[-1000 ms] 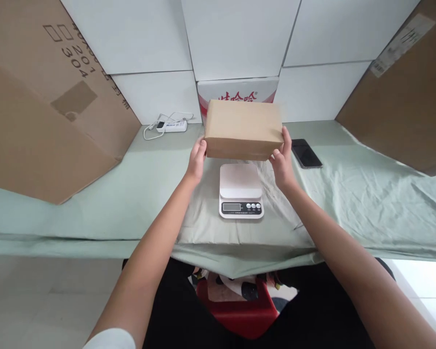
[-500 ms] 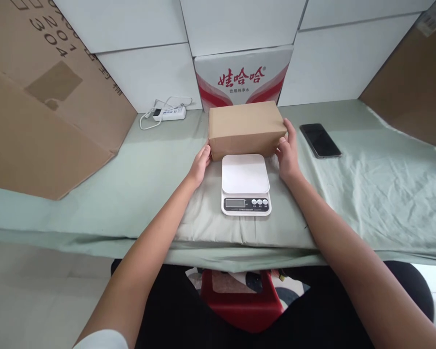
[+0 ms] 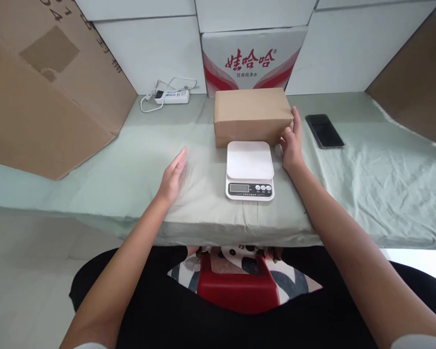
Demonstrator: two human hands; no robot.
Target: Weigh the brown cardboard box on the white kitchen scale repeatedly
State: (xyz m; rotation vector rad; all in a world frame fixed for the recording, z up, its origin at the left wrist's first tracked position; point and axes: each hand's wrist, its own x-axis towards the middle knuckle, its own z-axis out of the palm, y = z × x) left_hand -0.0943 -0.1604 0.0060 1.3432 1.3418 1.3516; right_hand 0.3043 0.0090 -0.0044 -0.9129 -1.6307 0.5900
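The brown cardboard box (image 3: 252, 115) sits on the desk (image 3: 94, 165) just behind the white scale (image 3: 249, 169), whose platform is bare. The right hand (image 3: 293, 143) rests open-fingered against the box's right end; the left hand (image 3: 174, 175) hangs flat, holding nothing. A phone (image 3: 324, 131) lies to the right.
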